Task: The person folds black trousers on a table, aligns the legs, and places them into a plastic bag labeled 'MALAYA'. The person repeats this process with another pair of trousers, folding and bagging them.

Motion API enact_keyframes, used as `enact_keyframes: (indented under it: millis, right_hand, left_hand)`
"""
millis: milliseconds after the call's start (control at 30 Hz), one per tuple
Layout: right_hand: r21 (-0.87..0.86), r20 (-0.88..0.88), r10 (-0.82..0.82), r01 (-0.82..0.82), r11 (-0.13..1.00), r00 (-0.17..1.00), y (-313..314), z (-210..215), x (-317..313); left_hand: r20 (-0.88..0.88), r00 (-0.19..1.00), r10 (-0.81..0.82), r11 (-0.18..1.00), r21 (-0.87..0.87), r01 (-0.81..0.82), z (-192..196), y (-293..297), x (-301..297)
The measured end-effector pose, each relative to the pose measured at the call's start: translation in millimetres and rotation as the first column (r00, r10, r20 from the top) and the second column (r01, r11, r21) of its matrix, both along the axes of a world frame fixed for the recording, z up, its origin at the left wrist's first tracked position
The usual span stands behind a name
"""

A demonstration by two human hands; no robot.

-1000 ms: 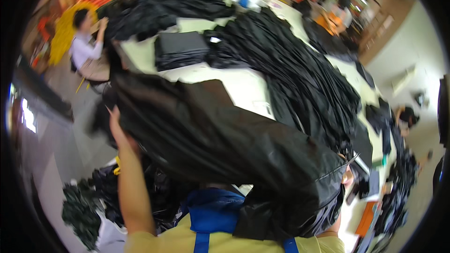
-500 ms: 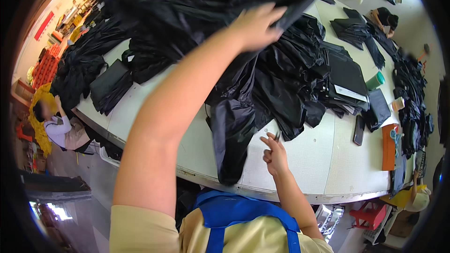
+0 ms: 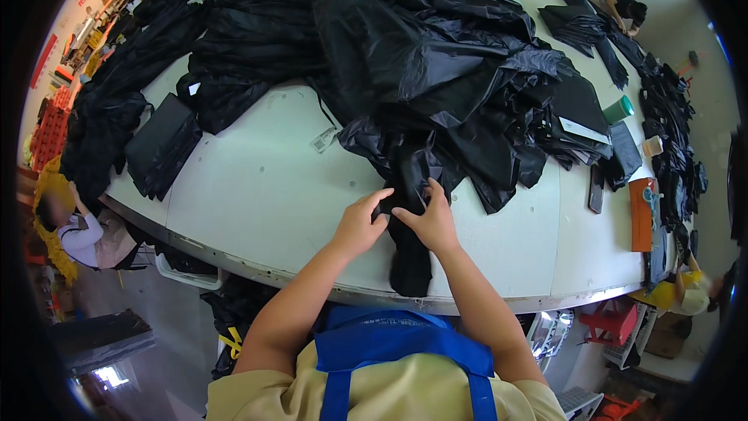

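Left hand [image 3: 362,222] at 9 o'clock, right hand [image 3: 430,222] at 3, fingers spread, flank a narrow black fabric end [image 3: 411,265].

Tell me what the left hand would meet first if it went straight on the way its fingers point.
The left hand would first meet the narrow black fabric piece just ahead of its fingertips; they may already touch it, as depth there is unclear.
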State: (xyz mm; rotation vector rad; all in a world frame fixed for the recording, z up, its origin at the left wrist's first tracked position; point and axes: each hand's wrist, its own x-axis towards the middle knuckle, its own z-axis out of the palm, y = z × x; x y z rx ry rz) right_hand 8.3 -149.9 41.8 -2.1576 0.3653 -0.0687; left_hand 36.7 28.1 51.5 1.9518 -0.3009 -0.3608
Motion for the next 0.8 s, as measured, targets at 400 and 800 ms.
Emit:
enact_keyframes:
  millis: [400,800]
  right_hand:
    - [0.732,-0.462,-0.275,0.537,0.419,0.843,-54.4,-59.0,-136.7]
    - [-0.298,0.292,0.059,0.032,0.954,0.955,12.1,11.2,24.0]
  left_hand:
    - [-0.607,0.747,0.271,0.547,-0.541,-0.639,-1.7,183.8,68.9]
    - [0.232,0.792,0.564,0.791,0.125,-0.599,-67.2,104.6,-27.3]
